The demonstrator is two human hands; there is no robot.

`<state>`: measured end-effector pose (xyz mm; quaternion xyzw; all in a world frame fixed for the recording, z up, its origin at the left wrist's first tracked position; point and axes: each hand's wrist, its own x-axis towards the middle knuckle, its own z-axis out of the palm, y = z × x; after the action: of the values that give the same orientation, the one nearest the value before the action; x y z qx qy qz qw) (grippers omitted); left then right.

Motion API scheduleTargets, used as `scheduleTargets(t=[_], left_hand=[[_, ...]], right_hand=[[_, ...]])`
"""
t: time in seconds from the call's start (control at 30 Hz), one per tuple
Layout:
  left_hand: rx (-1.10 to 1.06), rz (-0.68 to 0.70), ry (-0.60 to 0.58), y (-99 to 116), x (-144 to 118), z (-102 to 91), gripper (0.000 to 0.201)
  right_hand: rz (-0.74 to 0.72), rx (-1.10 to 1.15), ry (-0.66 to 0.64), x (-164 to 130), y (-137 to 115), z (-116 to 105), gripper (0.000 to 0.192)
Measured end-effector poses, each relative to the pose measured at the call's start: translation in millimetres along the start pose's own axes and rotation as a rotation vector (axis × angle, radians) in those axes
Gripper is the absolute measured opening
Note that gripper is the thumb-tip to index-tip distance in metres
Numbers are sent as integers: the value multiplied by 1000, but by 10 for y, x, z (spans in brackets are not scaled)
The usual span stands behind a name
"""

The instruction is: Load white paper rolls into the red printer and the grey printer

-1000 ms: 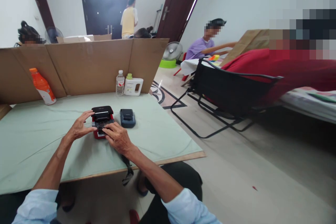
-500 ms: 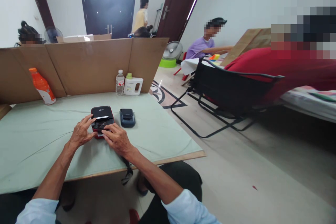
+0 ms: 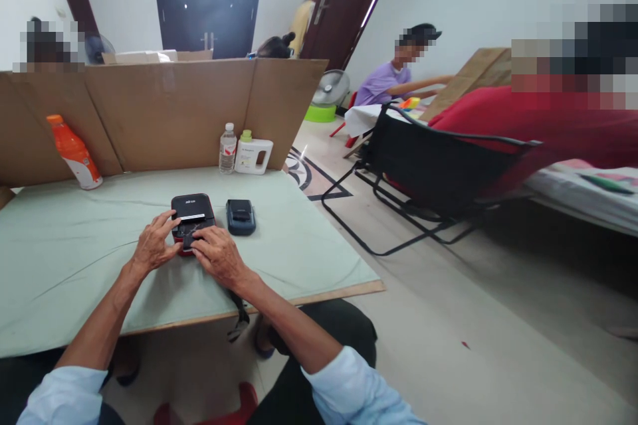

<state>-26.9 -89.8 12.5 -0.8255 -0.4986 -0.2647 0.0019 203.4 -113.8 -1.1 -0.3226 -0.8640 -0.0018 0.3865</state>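
Note:
A small black and red device (image 3: pixel 191 206) with a pale strip across its top lies on the pale green table cover; it looks like a portable label printer. My left hand (image 3: pixel 153 244) grips its left side, the fingers along the edge and the thumb at the front corner. My right hand (image 3: pixel 219 255) is at the front right part, its bent fingertips on a dark piece there. What those fingers pinch, if anything, is too small to make out. Just right of it lies a dark blue boxy device (image 3: pixel 241 217), touched by neither hand.
A cardboard screen (image 3: pixel 169 113) stands along the table's back. Before it are an orange bottle (image 3: pixel 74 153), a clear water bottle (image 3: pixel 228 149) and a white jug (image 3: pixel 253 155). A dark strap (image 3: pixel 239 322) hangs at the front edge. A black folding chair (image 3: pixel 438 172) and several people are beyond.
The view has tilted slightly down. My right fingers have shifted a little on the device's front, and my left hand keeps its place. A person in yellow at the back has moved right.

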Motion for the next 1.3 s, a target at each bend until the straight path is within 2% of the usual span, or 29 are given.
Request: scheduleTargets(t=[0.1, 0.27, 0.33, 0.47, 0.6, 0.73, 0.9, 1.1, 1.23, 1.3], left_hand=[[35, -8, -12, 27, -23, 0, 56], [32, -77, -1, -1, -84, 47, 62], [31, -84, -4, -22, -88, 62, 65], [31, -80, 4, -24, -63, 72, 66], [30, -115, 7, 14, -54, 87, 64], [49, -150, -9, 26, -55, 96, 62], [1, -102, -19, -17, -90, 103, 59], [-48, -145, -31, -105, -99, 147, 71], [-49, -184, -68, -89, -107, 214, 78], [-48, -198, -56, -74, -113, 263, 78]], right_hand=[[43, 25, -22, 46, 12, -30, 12], [210, -20, -60, 104, 160, -146, 63], [251, -31, -124, 109, 232, -156, 69], [274, -35, -219, 85, 300, -99, 66], [279, -38, -212, 82, 282, -84, 71], [261, -89, -254, 182, 267, -159, 69], [255, -93, -277, 206, 270, -165, 65], [411, 25, -234, 104, 333, -18, 72], [409, 246, -245, 132, 308, -80, 65], [428, 282, -261, 152, 282, -114, 63]])
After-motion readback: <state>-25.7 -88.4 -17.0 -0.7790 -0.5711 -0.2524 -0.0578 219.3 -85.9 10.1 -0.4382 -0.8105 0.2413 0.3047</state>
